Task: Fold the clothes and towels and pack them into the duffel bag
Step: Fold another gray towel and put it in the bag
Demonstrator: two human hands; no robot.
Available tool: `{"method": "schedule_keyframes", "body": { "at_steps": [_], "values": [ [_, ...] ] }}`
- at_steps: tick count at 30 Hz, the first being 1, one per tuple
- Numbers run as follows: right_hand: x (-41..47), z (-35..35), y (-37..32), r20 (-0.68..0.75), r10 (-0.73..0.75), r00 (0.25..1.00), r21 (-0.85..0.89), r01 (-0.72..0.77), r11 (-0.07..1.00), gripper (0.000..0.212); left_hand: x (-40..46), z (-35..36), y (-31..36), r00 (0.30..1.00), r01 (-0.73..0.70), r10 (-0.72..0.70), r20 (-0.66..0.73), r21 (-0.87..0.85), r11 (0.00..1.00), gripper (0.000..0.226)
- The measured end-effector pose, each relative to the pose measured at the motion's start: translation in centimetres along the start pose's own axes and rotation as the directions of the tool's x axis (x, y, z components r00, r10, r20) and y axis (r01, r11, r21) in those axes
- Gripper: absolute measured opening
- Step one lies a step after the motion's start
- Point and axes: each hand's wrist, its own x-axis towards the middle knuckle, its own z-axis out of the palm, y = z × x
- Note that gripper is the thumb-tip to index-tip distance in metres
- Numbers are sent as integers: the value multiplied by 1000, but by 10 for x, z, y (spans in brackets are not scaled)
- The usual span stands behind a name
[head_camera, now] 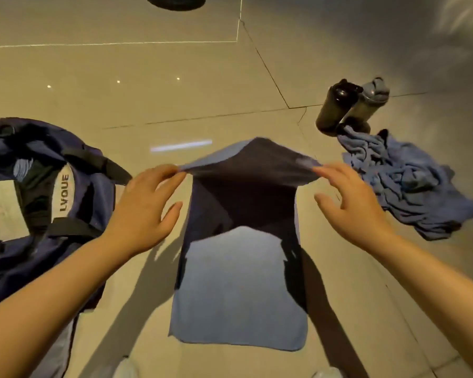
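The blue towel (pixel 241 290) is lying on the floor (pixel 175 99) between the duffel bag (pixel 38 186) on the left and a crumpled cloth (pixel 404 181) on the right. The fold is at risk of going crooked if one far corner slips. Left hand (pixel 142 211) and right hand (pixel 352 208) are each pinching a far corner, other fingers (pixel 172 211) loosely spread.

Two dark bottles (pixel 347 107) stand close together on the beige tiled floor (pixel 148 99), and a round black object (pixel 175 1) lies at the far edge.
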Motion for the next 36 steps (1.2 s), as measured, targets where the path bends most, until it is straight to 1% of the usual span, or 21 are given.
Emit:
{"method": "schedule_keyframes", "body": {
  "at_steps": [4, 6, 8, 11, 12, 14, 16, 17, 19, 21, 22, 23, 24, 25, 27, 29, 30, 31, 32, 34, 36],
  "values": [
    [-70, 50, 32, 235, 27, 972, -5, -26, 1000, 34, -73, 43, 1, 962, -114, 110, 252, 0, 993, 47],
    [-100, 74, 41, 346, 32, 938, -9, -31, 999, 39, -103, 60, 2, 924, -123, 122, 361, -20, 992, 46],
    [-126, 96, 44, 484, 43, 874, -40, -27, 999, 42, -129, 74, 1, 867, -116, 122, 483, -43, 992, 48],
    [-157, 117, 53, 684, 126, 718, -150, -31, 988, 61, -151, 89, 3, 801, -119, 128, 584, -53, 991, 51],
    [-163, 120, 55, 701, 135, 700, -180, -9, 984, 66, -153, 91, 5, 795, -118, 113, 596, -31, 993, 51],
    [-170, 125, 57, 689, 123, 715, -199, 22, 980, 70, -155, 95, 8, 806, -113, 84, 586, 13, 994, 53],
    [-172, 125, 56, 671, 129, 730, -168, -20, 986, 69, -156, 95, 10, 824, -87, 51, 564, 36, 996, 55],
    [-171, 124, 54, 643, 135, 753, -150, -49, 987, 65, -156, 93, 11, 840, -71, 37, 541, 42, 997, 55],
    [-169, 115, 52, 480, 93, 872, -107, -47, 993, 49, -156, 84, 16, 900, -69, 41, 435, 48, 996, 50],
    [-167, 100, 45, 215, 2, 977, -69, 13, 998, 30, -154, 71, 21, 963, -83, 65, 260, 59, 995, 40],
    [-170, 89, 42, 115, -28, 993, -58, 35, 998, 26, -154, 64, 23, 981, -87, 74, 179, 66, 994, 36],
    [-173, 80, 38, 69, -46, 997, -50, 50, 998, 27, -156, 59, 24, 989, -96, 88, 121, 64, 993, 34],
    [-178, 75, 35, 70, -58, 996, -41, 61, 997, 30, -161, 56, 24, 988, -115, 109, 109, 50, 992, 34],
    [-185, 72, 32, 102, -67, 993, -39, 71, 997, 32, -168, 56, 25, 979, -153, 147, 139, 31, 988, 33],
    [-201, 79, 33, 238, -104, 966, -49, 119, 992, 33, -186, 64, 26, 921, -253, 248, 301, -23, 967, 34],
    [-217, 96, 36, 460, -112, 881, -35, 145, 989, 29, -205, 78, 27, 822, -314, 298, 485, -49, 948, 39],
    [-224, 108, 39, 554, -88, 828, -44, 134, 990, 25, -212, 85, 27, 792, -313, 289, 538, -48, 948, 40],
    [-229, 118, 43, 622, -56, 781, -74, 129, 989, 22, -217, 89, 28, 783, -291, 265, 562, -44, 956, 39],
    [-234, 126, 44, 650, -34, 759, -103, 133, 986, 20, -220, 92, 29, 790, -263, 240, 564, -42, 964, 38],
    [-238, 135, 44, 660, -50, 749, -116, 168, 979, 17, -223, 94, 32, 814, -232, 212, 541, -32, 972, 31],
    [-240, 142, 45, 650, -97, 754, -134, 239, 962, 25, -223, 95, 34, 828, -225, 199, 524, -14, 974, 29]
  ]
}}
